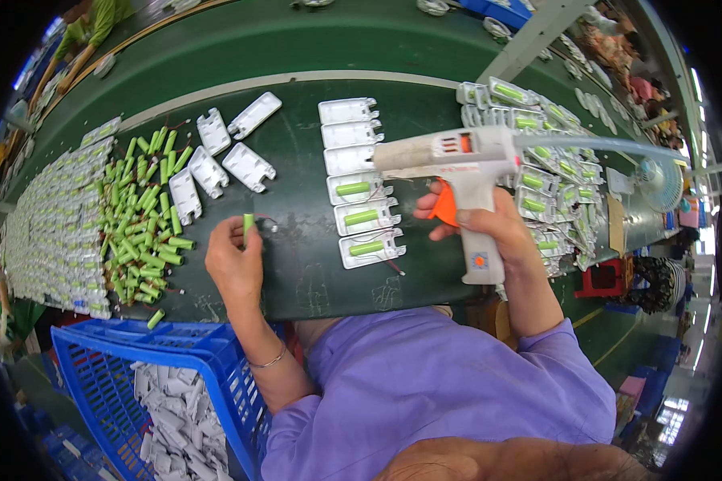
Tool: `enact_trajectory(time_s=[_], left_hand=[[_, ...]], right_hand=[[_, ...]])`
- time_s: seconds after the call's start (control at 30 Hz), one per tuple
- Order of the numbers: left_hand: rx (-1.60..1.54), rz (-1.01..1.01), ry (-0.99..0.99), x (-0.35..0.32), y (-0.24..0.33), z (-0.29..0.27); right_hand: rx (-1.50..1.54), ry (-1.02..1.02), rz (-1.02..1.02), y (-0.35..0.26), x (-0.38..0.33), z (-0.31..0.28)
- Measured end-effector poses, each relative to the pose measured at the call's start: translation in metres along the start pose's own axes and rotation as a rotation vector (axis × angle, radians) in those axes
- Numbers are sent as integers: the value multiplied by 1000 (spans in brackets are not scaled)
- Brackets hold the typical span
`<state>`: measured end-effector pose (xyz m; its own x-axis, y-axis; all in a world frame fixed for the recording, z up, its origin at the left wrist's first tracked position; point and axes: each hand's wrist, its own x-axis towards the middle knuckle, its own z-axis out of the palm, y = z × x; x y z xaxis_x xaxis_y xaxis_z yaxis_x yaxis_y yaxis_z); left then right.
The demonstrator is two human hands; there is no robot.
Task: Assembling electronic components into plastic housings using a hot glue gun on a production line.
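Note:
My right hand (501, 228) is wrapped around the grip of a white hot glue gun (481, 154), its fingers by the orange trigger (445, 205). The gun points left, its nozzle over a column of white plastic housings (346, 135). The three far housings hold no battery in what shows; each of the three near ones has a green battery (361, 217) lying in it. Left of the column, my left hand (237, 260) pinches a green cylindrical battery (249, 220) upright between thumb and fingers. Thin wires with a small white connector show beside it.
A heap of green batteries (140, 248) lies at left, beside packed rows of housings (52, 216). Several loose housings (249, 167) lie beyond my left hand. More filled housings (533, 180) are piled at right. A blue crate (204, 361) of white parts stands below the table edge.

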<state>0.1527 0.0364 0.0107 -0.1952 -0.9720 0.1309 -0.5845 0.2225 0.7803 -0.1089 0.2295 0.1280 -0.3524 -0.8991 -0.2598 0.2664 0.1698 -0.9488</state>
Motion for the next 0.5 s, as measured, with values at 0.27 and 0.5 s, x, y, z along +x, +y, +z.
enact_trajectory(time_s=[0.27,0.5], left_hand=[[-511,-41,25,22,25,6],[-582,-38,-24,29,31,13]], right_hand=[[-137,-38,105,-1,38,14],[-279,2,162,1,47,17]])
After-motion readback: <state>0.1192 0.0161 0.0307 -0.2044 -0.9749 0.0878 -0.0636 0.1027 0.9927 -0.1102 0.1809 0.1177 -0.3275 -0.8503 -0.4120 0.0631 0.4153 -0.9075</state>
